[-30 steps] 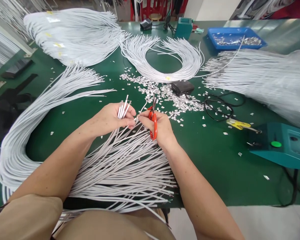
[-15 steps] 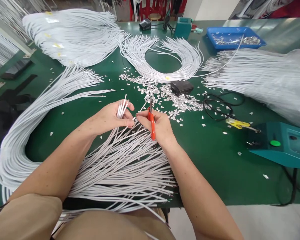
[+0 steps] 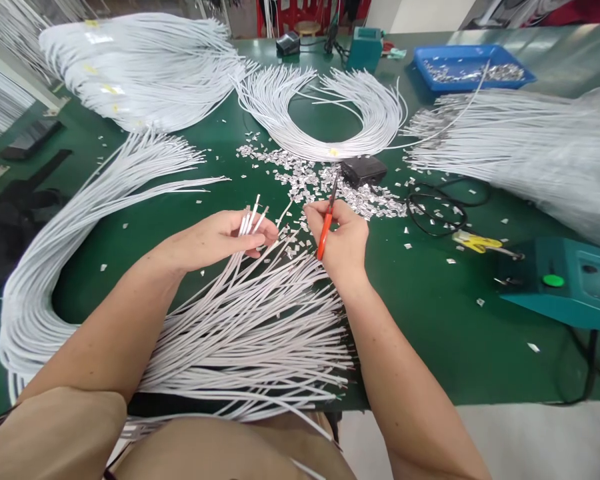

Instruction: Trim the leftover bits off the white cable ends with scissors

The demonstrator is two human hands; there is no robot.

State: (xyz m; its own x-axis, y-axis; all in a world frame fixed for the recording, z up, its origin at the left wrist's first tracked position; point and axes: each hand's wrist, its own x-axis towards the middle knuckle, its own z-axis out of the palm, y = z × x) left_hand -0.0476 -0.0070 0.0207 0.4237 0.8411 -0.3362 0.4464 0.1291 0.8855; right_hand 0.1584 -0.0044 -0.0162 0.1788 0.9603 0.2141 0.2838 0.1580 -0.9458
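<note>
My left hand is closed around several white cables, their cut ends sticking up past the fingers. In my right hand are what look like red-handled scissors, dark blades pointing away from me. The thumb and forefinger of that hand pinch together over the scrap; whether anything tiny is between them I cannot tell. A wide bundle of white cables fans out below both hands, with ends toward the right. Small silvery scraps lie scattered just beyond the hands.
A curved cable bundle lies left, a tied coil ahead, and a large stack far left. On the right are plastic-covered cables, yellow-handled pliers and a teal machine. A blue tray stands behind; a black block sits among scraps.
My right hand has moved right, away from the left hand, with the scissors tilting rightward. My left hand has shifted slightly right, still holding the cables.
</note>
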